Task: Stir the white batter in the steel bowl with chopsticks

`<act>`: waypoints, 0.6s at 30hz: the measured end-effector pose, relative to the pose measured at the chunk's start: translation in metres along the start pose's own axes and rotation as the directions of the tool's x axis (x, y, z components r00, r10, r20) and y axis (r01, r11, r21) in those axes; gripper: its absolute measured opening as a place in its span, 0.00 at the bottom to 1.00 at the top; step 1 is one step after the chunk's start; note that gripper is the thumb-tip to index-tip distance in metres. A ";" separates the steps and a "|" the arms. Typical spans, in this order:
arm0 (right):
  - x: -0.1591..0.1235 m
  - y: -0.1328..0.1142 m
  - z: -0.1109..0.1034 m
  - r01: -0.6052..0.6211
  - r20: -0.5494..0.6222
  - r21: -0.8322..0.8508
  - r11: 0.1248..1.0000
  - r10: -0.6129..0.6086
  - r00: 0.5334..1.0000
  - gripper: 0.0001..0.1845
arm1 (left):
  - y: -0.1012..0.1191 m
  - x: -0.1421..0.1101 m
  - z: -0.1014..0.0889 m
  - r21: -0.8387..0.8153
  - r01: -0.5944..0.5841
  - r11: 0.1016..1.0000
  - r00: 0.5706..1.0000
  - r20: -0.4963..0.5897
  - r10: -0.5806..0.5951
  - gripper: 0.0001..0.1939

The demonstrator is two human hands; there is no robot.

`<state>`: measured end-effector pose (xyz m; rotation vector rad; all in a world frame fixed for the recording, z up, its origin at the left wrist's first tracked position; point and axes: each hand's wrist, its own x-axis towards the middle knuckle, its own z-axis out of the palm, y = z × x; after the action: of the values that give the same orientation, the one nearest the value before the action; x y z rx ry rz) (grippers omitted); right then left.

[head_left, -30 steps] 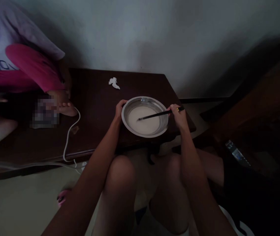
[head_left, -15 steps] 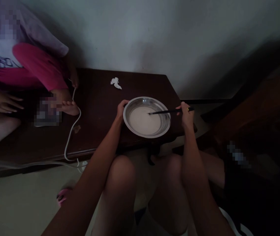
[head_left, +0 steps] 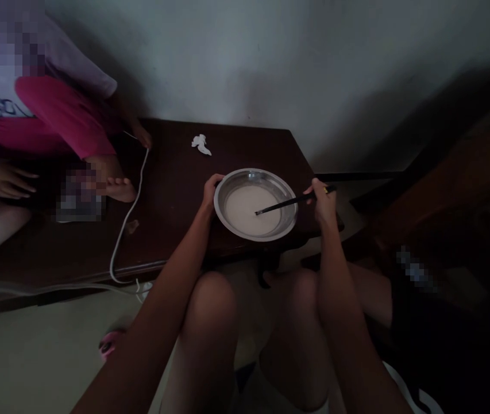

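A round metal bowl [head_left: 222, 217] holds a milky white liquid [head_left: 245, 208] and sits near the right end of the dark wooden bench. My left hand [head_left: 211, 192] is closed on the bowl's left rim; some of its fingers are hidden behind the metal. Black chopsticks [head_left: 281, 204] slant over the right rim, with their tips at the liquid near the bowl's middle. Around their upper end, my right hand [head_left: 323, 201] is closed, just beyond the bowl's right side.
Crumpled white tissue [head_left: 201, 145] lies on the bench [head_left: 176, 172] behind the bowl. At left sits a person in pink trousers [head_left: 59, 112], one hand touching a white cable [head_left: 130, 215] that runs over the bench edge. Something pink [head_left: 111, 344] is on the floor.
The chopstick tips have swung toward the front of the bowl, and my right hand has shifted slightly. My left hand keeps its hold. The other person's hand has moved right with the cable.
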<state>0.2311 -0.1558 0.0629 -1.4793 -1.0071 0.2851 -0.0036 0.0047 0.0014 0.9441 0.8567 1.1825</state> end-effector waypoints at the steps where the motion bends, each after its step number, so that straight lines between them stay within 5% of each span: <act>1: 0.000 0.000 0.003 0.017 0.066 0.001 1.000 -0.017 0.998 0.28 | -0.001 0.000 -0.001 0.010 -0.016 1.000 1.000 -0.005 0.016 0.09; 4: 0.001 -0.001 0.008 0.065 0.131 -0.026 0.998 -0.061 0.989 0.26 | -0.001 0.001 -0.001 -0.001 -0.006 1.000 1.000 -0.016 0.006 0.09; 9: 0.009 0.005 0.005 0.011 -0.077 0.007 1.000 -0.011 0.997 0.29 | 0.002 -0.001 0.000 -0.056 0.066 0.996 0.998 0.006 -0.066 0.09; 14: 0.014 0.009 0.010 0.029 0.116 -0.023 0.999 -0.026 0.993 0.27 | 0.003 -0.001 0.002 -0.104 0.095 0.990 0.995 0.016 -0.094 0.09; 18: 0.021 0.012 0.008 0.028 0.044 -0.003 1.000 -0.028 0.999 0.27 | 0.000 0.000 0.001 -0.087 0.101 0.991 0.995 0.020 -0.099 0.09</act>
<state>0.2424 -0.1332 0.0582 -1.4670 -1.0633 0.2971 -0.0024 0.0048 0.0019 0.8287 0.8238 1.1160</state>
